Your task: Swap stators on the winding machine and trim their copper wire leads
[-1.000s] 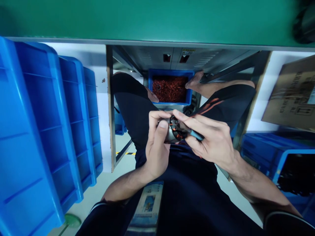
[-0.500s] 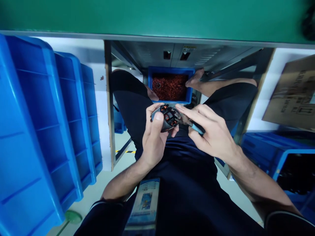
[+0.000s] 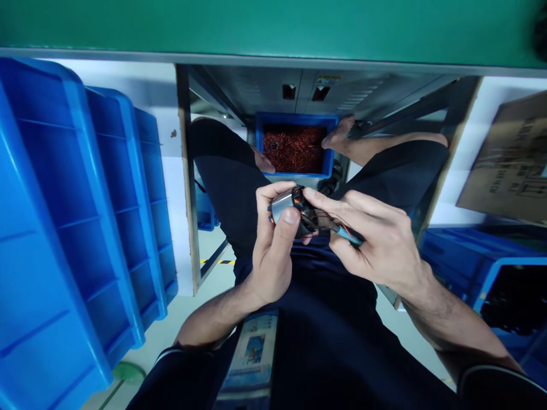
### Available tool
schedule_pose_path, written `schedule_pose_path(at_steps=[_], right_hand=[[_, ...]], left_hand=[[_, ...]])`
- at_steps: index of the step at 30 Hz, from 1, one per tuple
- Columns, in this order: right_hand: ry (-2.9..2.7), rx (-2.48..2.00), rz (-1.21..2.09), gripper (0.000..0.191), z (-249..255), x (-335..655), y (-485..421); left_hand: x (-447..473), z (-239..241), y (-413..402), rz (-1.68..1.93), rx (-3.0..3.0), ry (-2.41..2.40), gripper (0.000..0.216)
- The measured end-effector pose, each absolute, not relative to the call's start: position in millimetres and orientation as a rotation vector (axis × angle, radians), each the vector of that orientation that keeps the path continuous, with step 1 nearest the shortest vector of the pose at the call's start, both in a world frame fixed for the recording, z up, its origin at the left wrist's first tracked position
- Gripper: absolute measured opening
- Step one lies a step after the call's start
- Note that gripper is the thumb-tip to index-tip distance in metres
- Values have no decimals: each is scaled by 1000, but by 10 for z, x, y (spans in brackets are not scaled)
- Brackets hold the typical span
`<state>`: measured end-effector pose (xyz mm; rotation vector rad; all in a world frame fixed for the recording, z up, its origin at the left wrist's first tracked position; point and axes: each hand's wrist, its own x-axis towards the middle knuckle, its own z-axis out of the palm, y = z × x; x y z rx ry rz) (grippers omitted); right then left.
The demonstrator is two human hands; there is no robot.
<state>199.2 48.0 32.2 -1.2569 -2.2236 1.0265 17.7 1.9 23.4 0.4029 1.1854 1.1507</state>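
In the head view my left hand (image 3: 273, 245) is closed around a motor stator (image 3: 282, 204), a silvery metal ring with black plastic ends and copper windings. Its thumb presses on the metal side. My right hand (image 3: 376, 233) grips small cutting pliers (image 3: 348, 232) with light blue handles, their jaws at the black end of the stator. The right index finger reaches to the stator's upper edge. Thin copper-coloured wires show beside the pliers. Whether the jaws are closed on a wire I cannot make out.
Below, between the feet, a blue bin (image 3: 329, 165) holds many reddish copper scraps. Stacked blue crates (image 3: 85, 228) stand at left. A green tabletop (image 3: 273, 28) crosses the top. At right are a cardboard box (image 3: 504, 159) and a blue crate (image 3: 461, 256) with dark contents.
The stator has been turned in my left hand, so its metal side now faces up instead of its wound end. The right hand and pliers have shifted slightly right and down.
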Motion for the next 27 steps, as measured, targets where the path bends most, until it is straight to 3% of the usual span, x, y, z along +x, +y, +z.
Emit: schedule_pose_path(at_steps=[8, 13, 17, 22, 27], right_hand=[[-2044, -1260, 1268, 46, 113, 1967, 574], [-1934, -1370, 1332, 43, -90, 1970, 650], [-1968, -1422, 1371, 42, -289, 1976, 631], [-2013, -1371, 1452, 47, -665, 1896, 585], [-2062, -1292, 1553, 56, -955, 1817, 556]], left_hand=[[181, 45, 76, 1163, 376, 1188, 37], [-71, 129, -16, 1108, 418, 1238, 38], [-632, 554, -277, 1018, 761, 1519, 42], [-1681, 1309, -557, 897, 1456, 2256, 49], [-2744, 1820, -482, 150, 1817, 2641, 50]])
